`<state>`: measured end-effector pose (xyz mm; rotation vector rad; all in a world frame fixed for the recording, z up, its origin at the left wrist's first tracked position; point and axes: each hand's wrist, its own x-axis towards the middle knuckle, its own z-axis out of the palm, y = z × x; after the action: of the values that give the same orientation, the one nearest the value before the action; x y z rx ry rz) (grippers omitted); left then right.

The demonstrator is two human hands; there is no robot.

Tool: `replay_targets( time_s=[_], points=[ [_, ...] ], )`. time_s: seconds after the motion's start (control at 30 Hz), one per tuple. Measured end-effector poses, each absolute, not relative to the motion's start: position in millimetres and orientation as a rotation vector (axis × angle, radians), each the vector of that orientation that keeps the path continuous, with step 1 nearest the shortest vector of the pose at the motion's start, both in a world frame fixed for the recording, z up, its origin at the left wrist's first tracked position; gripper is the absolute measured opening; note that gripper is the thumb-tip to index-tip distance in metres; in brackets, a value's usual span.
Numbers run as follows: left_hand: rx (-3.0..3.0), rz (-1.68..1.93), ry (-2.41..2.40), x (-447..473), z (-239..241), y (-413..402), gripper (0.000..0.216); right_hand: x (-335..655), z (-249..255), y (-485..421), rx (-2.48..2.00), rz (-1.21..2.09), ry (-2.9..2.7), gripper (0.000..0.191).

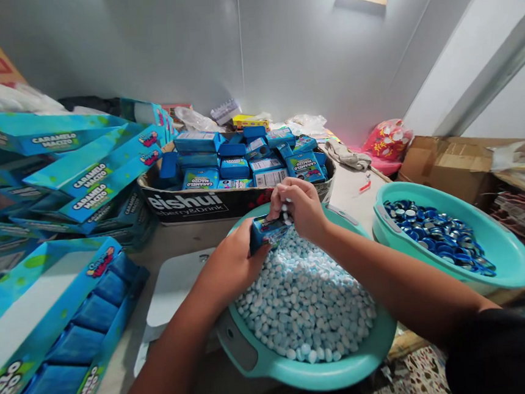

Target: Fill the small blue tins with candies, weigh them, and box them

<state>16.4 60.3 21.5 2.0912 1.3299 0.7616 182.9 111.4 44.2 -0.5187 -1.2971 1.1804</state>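
My left hand is closed around a small blue candy box, held over a teal basin heaped with pale blue and white candy tablets. My right hand is curled at the box's open end, pinching a few white tablets at its fingertips. Both forearms reach in from the bottom of the view.
A second teal basin at the right holds several round blue and silver pieces. Behind is a cardboard tray full of blue boxes. Blue display cartons are stacked at left; an open carton lies near left. Cardboard boxes stand at right.
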Motion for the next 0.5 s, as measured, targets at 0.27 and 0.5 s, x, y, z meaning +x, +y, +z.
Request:
replay_targets(
  time_s=[0.27, 0.5],
  points=[
    [2.072, 0.751, 1.363, 17.9, 23.3, 58.7, 0.048, 184.7, 42.5, 112.5, -0.549, 1.181, -1.299, 0.024],
    [2.051, 0.714, 1.400, 18.8, 23.1, 59.5, 0.047, 185.9, 41.8, 116.2, -0.502, 1.198, -1.340, 0.024]
  ],
)
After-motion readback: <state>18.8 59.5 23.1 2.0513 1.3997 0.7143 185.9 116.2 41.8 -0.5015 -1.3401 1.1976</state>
